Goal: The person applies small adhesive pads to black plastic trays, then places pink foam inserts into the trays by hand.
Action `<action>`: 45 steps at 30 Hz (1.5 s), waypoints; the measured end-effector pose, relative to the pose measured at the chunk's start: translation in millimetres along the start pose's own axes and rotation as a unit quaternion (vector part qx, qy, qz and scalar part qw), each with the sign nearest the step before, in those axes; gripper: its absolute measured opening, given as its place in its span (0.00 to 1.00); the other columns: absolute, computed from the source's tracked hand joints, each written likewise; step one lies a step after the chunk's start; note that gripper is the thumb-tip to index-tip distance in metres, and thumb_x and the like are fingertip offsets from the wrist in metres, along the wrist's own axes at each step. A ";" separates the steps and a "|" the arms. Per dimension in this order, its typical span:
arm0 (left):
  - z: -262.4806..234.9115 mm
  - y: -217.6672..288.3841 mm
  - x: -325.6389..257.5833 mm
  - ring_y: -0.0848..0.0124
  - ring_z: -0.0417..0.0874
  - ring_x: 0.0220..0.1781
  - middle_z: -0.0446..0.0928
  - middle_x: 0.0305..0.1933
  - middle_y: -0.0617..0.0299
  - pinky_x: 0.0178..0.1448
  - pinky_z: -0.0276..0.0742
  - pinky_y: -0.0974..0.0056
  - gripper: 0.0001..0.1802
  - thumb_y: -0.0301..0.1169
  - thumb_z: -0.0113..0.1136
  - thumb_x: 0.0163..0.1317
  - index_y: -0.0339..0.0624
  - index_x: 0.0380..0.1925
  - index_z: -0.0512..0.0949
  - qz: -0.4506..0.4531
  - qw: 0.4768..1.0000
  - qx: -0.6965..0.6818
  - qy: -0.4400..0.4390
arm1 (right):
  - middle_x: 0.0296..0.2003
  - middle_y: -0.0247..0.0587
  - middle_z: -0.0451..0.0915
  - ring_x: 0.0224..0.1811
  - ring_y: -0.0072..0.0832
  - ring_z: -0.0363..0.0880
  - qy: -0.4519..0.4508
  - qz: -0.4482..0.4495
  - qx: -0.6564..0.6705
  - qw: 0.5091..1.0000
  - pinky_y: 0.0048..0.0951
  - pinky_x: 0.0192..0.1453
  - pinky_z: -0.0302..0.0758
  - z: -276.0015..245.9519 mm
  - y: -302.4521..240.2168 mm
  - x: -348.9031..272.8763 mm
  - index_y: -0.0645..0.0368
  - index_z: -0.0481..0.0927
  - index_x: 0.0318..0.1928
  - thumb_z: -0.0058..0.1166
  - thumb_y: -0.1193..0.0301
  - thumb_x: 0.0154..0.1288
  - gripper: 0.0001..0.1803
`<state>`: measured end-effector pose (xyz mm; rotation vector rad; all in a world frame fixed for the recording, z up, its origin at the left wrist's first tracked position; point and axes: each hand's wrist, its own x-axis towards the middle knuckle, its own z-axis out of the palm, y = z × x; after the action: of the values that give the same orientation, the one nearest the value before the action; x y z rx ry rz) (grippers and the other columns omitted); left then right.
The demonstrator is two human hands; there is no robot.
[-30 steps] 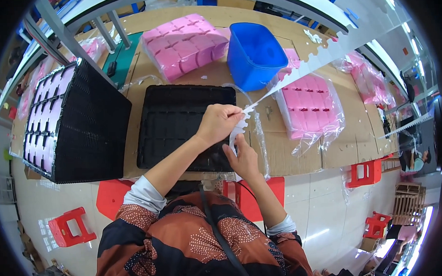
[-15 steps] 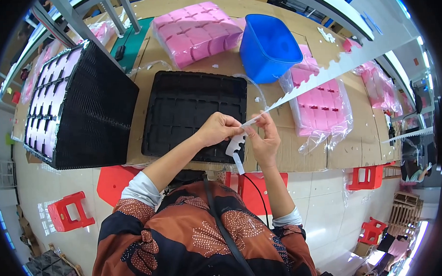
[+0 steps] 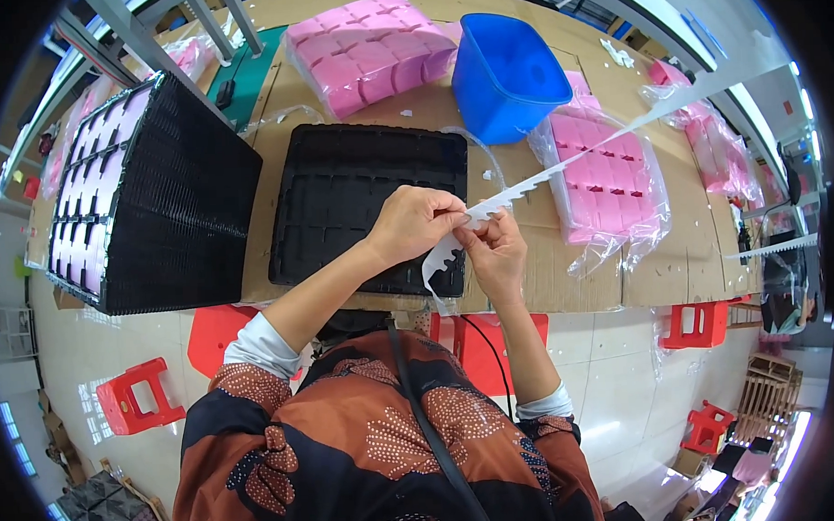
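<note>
A long white strip with a notched edge stretches from my hands up toward the upper right. My left hand pinches it between thumb and fingers. Close beside, my right hand also grips the strip, its thumb and fingertips pressed on it. A short tail of the strip curls below my hands, over the right corner of a black compartmented tray. That tray lies flat on the cardboard-covered table in front of me. What my fingertips cover on the strip is hidden.
At left stands a tall stack of black trays with pale pieces showing. A blue bin stands behind the tray. Pink foam blocks and a bagged pink stack lie around it. Red stools stand on the floor.
Both hands have shifted slightly upward in view, still on the strip. The strip's angle and twist have changed, and its tail hangs differently, more curved.
</note>
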<state>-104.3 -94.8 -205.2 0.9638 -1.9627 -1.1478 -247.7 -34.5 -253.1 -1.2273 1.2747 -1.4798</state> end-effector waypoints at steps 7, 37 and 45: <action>-2.2 -11.2 -3.8 0.80 0.74 0.22 0.77 0.20 0.61 0.27 0.70 0.73 0.06 0.26 0.57 0.54 0.32 0.27 0.77 -0.086 0.984 -0.155 0.024 | 0.32 0.40 0.73 0.34 0.28 0.71 0.087 -0.257 -0.250 0.929 0.23 0.35 0.70 -3.2 -24.9 -12.9 0.63 0.76 0.41 0.63 0.79 0.44 0.19; -21.6 -9.1 -13.8 0.82 0.71 0.25 0.73 0.23 0.67 0.29 0.69 0.76 0.05 0.26 0.54 0.58 0.34 0.31 0.74 -0.059 0.990 -0.110 0.062 | 0.52 0.47 0.67 0.54 0.44 0.63 -0.064 0.041 -0.328 0.942 0.38 0.58 0.60 -28.0 127.0 -25.6 0.54 0.82 0.25 0.60 0.71 0.44 0.04; -19.6 -9.4 -18.8 0.82 0.72 0.27 0.74 0.25 0.67 0.32 0.71 0.76 0.05 0.25 0.54 0.59 0.33 0.32 0.74 -0.060 0.992 -0.095 0.051 | 0.51 0.36 0.68 0.49 0.39 0.66 -0.050 0.014 -0.407 0.912 0.38 0.51 0.63 -8.2 133.5 -20.2 0.52 0.81 0.24 0.60 0.71 0.42 0.04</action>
<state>-76.1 -90.4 -209.1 1.0281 -1.7001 -1.2986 -253.9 -34.8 -388.2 -1.7592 1.9122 -0.8332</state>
